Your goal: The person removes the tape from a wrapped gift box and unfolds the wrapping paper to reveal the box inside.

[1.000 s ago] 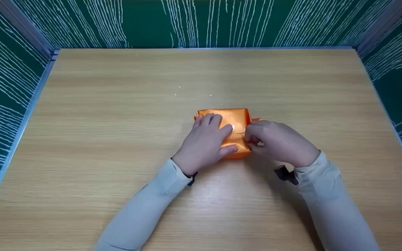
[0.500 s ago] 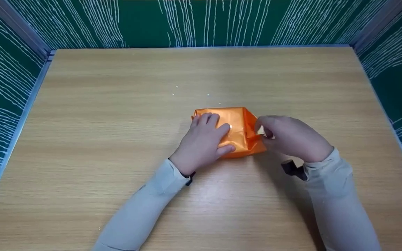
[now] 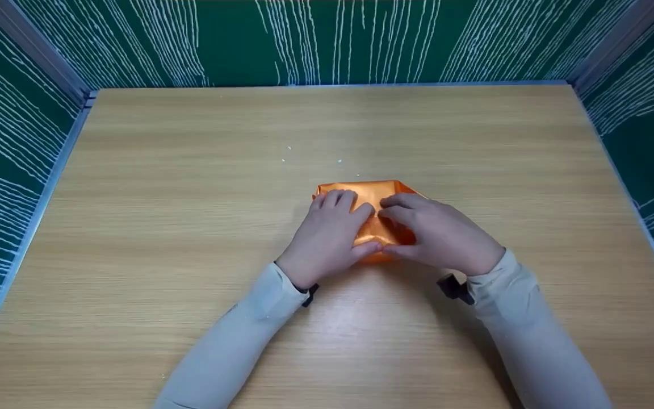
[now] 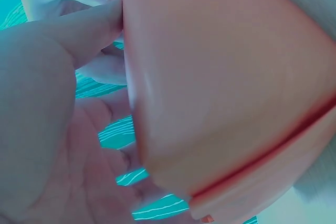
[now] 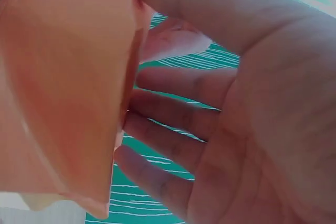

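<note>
An orange paper-wrapped package [image 3: 372, 196] lies on the table. My left hand [image 3: 327, 238] rests on its left part, fingers spread and fairly straight across the top. My right hand [image 3: 446, 233] touches the top at the right, its fingers extended and the thumb near the left thumb at the front edge. From the left wrist view, the orange wrapping paper [image 4: 226, 77] shows a smooth side with a red fold line low down. A slanting flap of the paper [image 5: 63, 77] appears in the right wrist view, where the right fingertips touch the package edge. The hands hide much of the top.
The wooden table [image 3: 134, 227] spreads around the package. A few tiny white specks [image 3: 339, 161] lie just beyond it. Green walls with white streaks [image 3: 236, 45] enclose the back and both sides, edged with blue tape [image 3: 54, 176].
My right hand first drew the paper out at the package's right end, then moved left and spread its fingers onto the top. My left hand stays in place on the package.
</note>
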Demonstrator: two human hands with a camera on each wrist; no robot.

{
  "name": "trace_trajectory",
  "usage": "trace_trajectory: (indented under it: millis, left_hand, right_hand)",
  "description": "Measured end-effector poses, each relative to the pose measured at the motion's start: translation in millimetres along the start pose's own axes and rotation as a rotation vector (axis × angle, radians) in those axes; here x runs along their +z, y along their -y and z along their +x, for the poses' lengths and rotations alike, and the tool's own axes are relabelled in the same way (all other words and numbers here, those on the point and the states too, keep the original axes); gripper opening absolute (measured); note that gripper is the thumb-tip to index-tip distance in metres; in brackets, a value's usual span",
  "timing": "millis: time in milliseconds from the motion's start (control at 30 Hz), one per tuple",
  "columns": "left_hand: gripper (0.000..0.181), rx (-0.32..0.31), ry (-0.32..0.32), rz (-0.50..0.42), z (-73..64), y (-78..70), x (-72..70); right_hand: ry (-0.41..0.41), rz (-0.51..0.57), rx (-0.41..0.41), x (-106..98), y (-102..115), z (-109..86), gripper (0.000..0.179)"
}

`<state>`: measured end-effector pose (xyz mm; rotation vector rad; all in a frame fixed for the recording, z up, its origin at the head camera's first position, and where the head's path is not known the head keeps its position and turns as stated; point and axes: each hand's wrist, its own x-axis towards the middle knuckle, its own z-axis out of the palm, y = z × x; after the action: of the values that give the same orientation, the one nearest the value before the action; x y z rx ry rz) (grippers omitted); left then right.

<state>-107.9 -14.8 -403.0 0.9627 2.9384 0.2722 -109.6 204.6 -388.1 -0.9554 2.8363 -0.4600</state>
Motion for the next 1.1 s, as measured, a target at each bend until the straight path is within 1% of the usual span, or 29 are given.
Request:
trace_trajectory:
  millis: [133,233,300,400,533,600,700,833,900,1000,1100]
  left_hand:
    - [0.065,-0.003,0.021,-0.003,-0.1,1.5,-1.4]
    - [0.068,-0.013,0.052,-0.040,-0.5,4.6,-4.7]
    - [0.067,-0.015,0.057,-0.062,-1.0,7.3,-7.5]
    - [0.061,0.002,0.034,-0.080,-1.4,11.5,-11.1]
    - [0.054,0.022,-0.002,-0.087,-3.1,16.5,-17.9]
    - [0.054,0.012,-0.013,-0.091,-4.5,19.4,-22.8]
    - [0.053,-0.028,-0.012,-0.109,-8.3,25.6,-31.3]
    - [0.047,-0.065,0.005,-0.151,-14.9,38.9,-41.3]
    - [0.039,-0.063,0.004,-0.163,-18.6,47.2,-44.1]
    - [0.029,-0.057,-0.018,-0.156,-23.0,57.2,-47.0]
    - [0.024,-0.042,-0.032,-0.138,-24.3,59.8,-47.7]
  right_hand:
    - [0.003,0.001,-0.001,1.0,0.1,-0.2,0.063]
    - [0.013,0.007,0.013,1.5,1.0,0.1,0.063]
    - [0.024,0.008,0.023,1.6,1.3,0.4,0.062]
    - [0.036,0.005,0.035,1.1,1.2,0.7,0.062]
    - [0.034,-0.002,0.031,0.5,0.9,0.9,0.062]
    - [0.029,-0.004,0.022,0.5,0.2,0.9,0.061]
    - [0.026,-0.001,0.014,1.0,-0.5,0.3,0.060]
    - [0.024,0.010,0.021,2.1,-1.2,-0.6,0.060]
    - [0.017,0.013,0.021,2.6,-1.7,-1.2,0.059]
    - [0.007,0.011,0.014,3.1,-2.1,-1.5,0.058]
    - [0.003,0.006,0.000,2.6,-1.2,-0.7,0.057]
